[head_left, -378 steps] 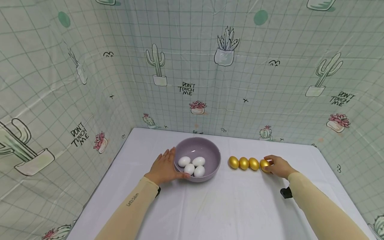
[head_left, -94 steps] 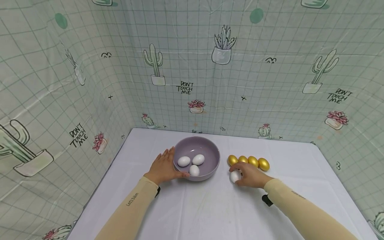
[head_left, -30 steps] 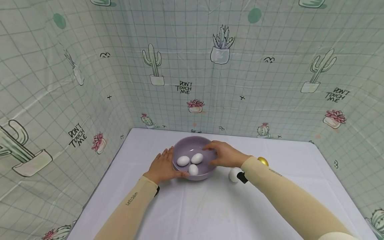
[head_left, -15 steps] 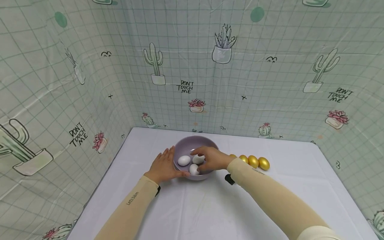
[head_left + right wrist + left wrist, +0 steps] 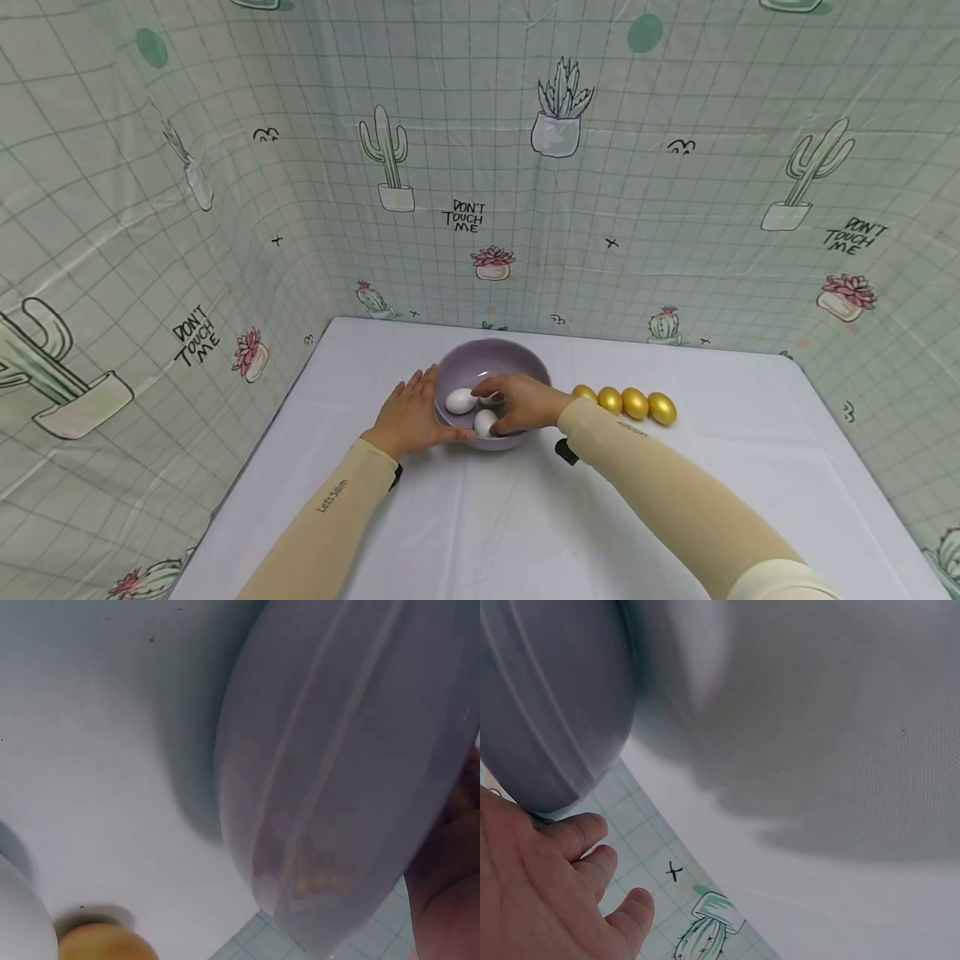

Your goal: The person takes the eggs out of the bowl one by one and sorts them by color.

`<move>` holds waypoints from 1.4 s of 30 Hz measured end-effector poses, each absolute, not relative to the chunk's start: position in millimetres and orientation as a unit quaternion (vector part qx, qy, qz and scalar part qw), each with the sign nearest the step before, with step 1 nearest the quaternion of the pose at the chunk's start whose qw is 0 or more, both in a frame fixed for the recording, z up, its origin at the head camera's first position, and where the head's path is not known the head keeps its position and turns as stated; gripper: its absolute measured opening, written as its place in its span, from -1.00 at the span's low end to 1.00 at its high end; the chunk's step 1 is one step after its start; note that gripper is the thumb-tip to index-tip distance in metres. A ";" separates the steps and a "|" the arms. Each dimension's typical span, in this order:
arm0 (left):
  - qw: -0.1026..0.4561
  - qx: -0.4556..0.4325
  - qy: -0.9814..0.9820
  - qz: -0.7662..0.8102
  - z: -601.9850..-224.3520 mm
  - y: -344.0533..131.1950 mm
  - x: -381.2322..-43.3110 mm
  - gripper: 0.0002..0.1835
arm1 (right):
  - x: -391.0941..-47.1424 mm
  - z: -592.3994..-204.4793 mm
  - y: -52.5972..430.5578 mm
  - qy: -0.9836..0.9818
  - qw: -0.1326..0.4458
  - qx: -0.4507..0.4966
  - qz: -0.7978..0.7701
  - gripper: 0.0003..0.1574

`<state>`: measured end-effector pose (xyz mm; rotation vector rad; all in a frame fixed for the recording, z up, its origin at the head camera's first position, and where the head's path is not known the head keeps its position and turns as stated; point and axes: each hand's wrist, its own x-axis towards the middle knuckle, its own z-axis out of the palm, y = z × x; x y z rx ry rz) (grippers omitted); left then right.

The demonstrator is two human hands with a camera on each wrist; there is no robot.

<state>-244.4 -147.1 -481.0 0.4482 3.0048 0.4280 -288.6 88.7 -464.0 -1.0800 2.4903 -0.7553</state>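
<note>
My left hand (image 5: 411,421) rests against the left side of a mauve bowl (image 5: 525,358), fingers straight and thumb along its front rim. My right hand (image 5: 525,402) reaches over the bowl's right rim. Its fingers and thumb curl round a white egg (image 5: 491,399), which they mostly cover. A second white egg (image 5: 461,401) lies to its left, and a third white egg (image 5: 485,422) sits in front, close to the thumb. In the right wrist view the bowl wall (image 5: 322,765) hides the fingertips.
Several golden eggs (image 5: 635,403) stand in a row on the white table (image 5: 480,533), right of the bowl. Another white egg (image 5: 22,922) lies near them, hidden behind my right forearm in the head view. A patterned cloth (image 5: 480,167) hangs around the back and sides.
Earlier my right hand was at the rightmost golden egg. Later it set one white egg on the table before the row, then moved left into the bowl, its fingers closing round another white egg.
</note>
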 end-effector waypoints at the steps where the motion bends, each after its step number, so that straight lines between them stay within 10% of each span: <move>1: 0.037 0.146 0.979 0.139 -481.1 -147.1 -244.3 0.45 | -288.7 -464.7 88.0 0.874 0.161 -0.379 -0.260 -0.23; 42: 0.023 0.154 0.978 0.138 -482.9 -149.6 -244.7 0.44 | -293.7 -478.8 73.0 0.884 0.156 -0.395 -0.197 -0.47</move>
